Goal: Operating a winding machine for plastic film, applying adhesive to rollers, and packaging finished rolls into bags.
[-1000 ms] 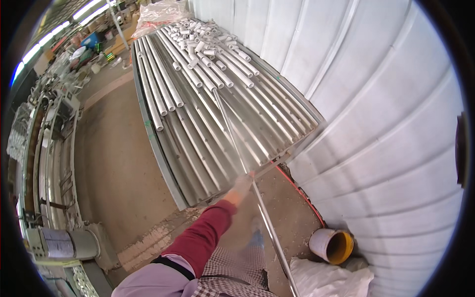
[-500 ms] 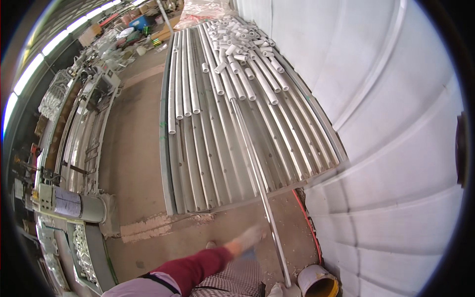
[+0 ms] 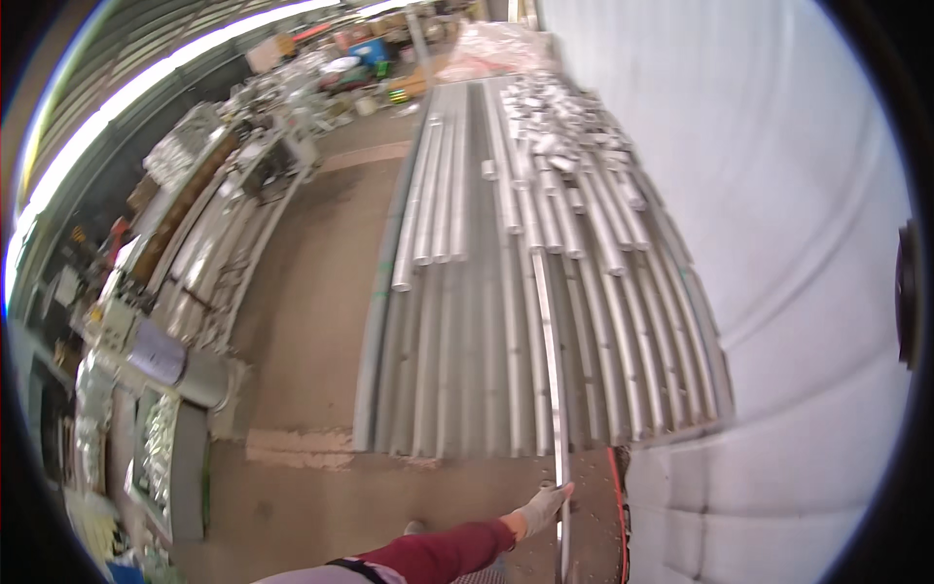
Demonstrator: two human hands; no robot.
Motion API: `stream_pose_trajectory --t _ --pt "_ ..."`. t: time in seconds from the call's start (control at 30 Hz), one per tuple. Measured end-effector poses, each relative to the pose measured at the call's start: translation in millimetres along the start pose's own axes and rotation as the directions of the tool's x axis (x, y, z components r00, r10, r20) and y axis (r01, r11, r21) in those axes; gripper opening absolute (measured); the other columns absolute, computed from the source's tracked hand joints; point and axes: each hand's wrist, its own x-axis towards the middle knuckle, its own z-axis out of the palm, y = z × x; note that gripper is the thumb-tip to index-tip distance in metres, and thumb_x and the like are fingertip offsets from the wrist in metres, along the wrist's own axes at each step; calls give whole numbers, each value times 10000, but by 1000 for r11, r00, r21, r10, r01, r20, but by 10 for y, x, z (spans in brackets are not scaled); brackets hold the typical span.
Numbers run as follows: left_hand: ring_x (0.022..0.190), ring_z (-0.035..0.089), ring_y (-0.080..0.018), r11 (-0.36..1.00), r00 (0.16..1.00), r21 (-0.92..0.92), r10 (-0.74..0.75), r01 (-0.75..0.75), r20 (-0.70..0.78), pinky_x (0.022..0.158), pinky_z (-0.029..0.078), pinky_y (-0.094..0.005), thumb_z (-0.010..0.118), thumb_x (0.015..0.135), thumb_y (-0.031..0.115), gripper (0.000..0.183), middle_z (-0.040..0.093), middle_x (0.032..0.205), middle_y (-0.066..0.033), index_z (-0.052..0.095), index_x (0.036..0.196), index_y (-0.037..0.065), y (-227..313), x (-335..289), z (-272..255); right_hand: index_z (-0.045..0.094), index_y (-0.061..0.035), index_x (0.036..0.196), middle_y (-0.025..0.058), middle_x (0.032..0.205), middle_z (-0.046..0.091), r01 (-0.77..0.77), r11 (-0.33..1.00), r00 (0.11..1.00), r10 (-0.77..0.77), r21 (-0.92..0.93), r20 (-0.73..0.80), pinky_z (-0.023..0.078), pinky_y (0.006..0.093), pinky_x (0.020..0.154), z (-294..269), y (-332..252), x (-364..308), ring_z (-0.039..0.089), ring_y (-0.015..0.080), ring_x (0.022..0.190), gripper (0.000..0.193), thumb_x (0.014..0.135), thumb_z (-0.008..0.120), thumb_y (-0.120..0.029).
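Note:
My left hand [image 3: 541, 508], in a pale glove with the fingertips bare, reaches in from the lower edge in a maroon sleeve. Its fingers close around a long shiny metal rod [image 3: 555, 389]. The rod runs away from me over a ridged metal table [image 3: 486, 389]. Its far end meets the open near end of a white tube [image 3: 528, 216], though blur hides whether it goes inside. More white tubes [image 3: 440, 195] lie lengthwise in the table's grooves, in a left and a right group. My right hand is out of view.
Many short white tube pieces [image 3: 555, 117] are heaped on the table's far right. A pale wall [image 3: 808, 321] stands close on the right, with a red hose [image 3: 618, 506] along its foot. Machinery [image 3: 185, 365] and a bin of white pieces [image 3: 161, 467] stand left.
My left hand has moved right onto the rod and closed on it. The view has shifted, so the table sits farther right and lower. My right hand and a bucket have left the picture.

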Motion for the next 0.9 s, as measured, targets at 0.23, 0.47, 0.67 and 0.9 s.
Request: stream_pose_trajectory --t 0.23,0.47,0.67,0.9 --pt "1062 513 -140 831 949 490 133 -263 285 906 403 -259 568 896 346 512 571 1154 -57 447 1287 38 248 -555 -632 569 6 947 254 860 578 -301 894 950 311 -331 -23 462 435 651 9 -145 -834 599 371 807 440 764 664 -383" --pt "1068 524 -161 850 956 463 141 -251 259 908 406 -284 581 889 332 534 570 1154 -82 421 1313 49 704 -1904 -1753 207 5 1399 286 1367 326 119 940 833 -270 -321 -483 250 409 1088 -540 -3523 1615 309 410 1282 849 666 636 7" --pt "1080 549 -200 776 906 594 383 -209 -182 905 426 -319 542 881 378 479 581 1162 -115 498 1247 72 1339 -3289 -3751 176 -149 1440 153 1463 251 661 704 559 -694 -262 -454 166 355 1142 -279 -5695 1829 264 277 1346 918 657 558 138" --pt "1047 550 -203 886 759 204 463 -417 -458 873 447 -337 597 856 369 536 593 1138 -118 483 1261 38 1350 -3867 -6241 325 -48 1368 199 1367 388 658 738 737 -672 -147 -75 254 328 1085 2146 -6230 1455 359 310 1283 740 673 566 31"
